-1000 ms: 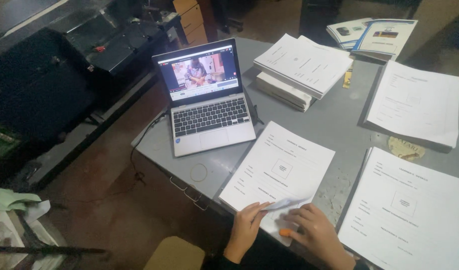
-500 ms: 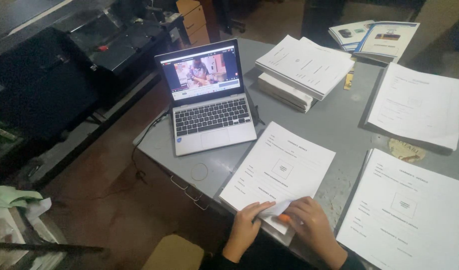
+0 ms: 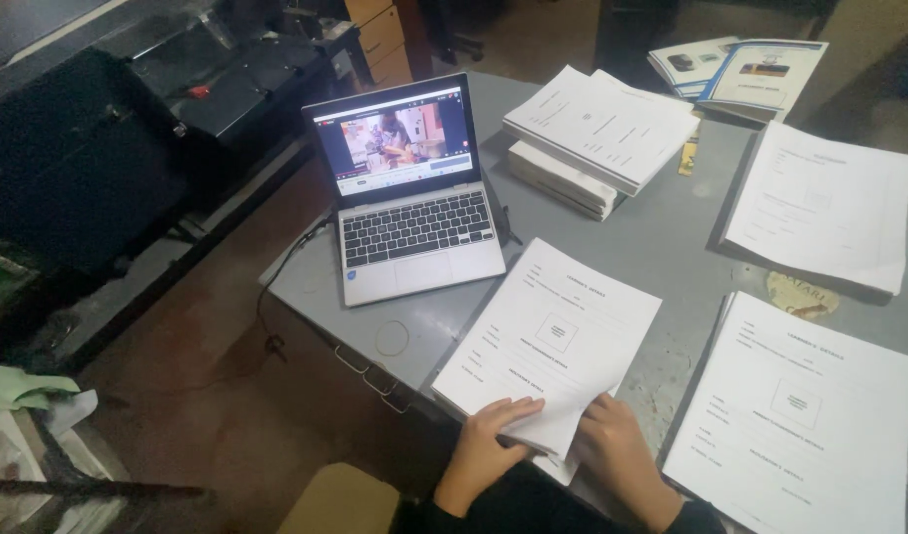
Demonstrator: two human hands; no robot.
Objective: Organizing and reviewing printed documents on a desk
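Observation:
A stack of white printed sheets lies on the grey metal table in front of me. My left hand rests flat on the stack's near corner, fingers together on the top sheet. My right hand grips the stack's near right corner, with the lifted sheets between thumb and fingers. The corner of the upper sheets is raised off a lower sheet that sticks out beneath.
An open laptop with a video playing stands at the table's left. More paper stacks lie to the right, at the far right and at the back. Booklets sit at the far edge. A rubber band lies near the laptop.
My right hand has slid in from the right and taken hold of the stack's corner; the orange object seen under it earlier is now hidden. The curled corner has flattened.

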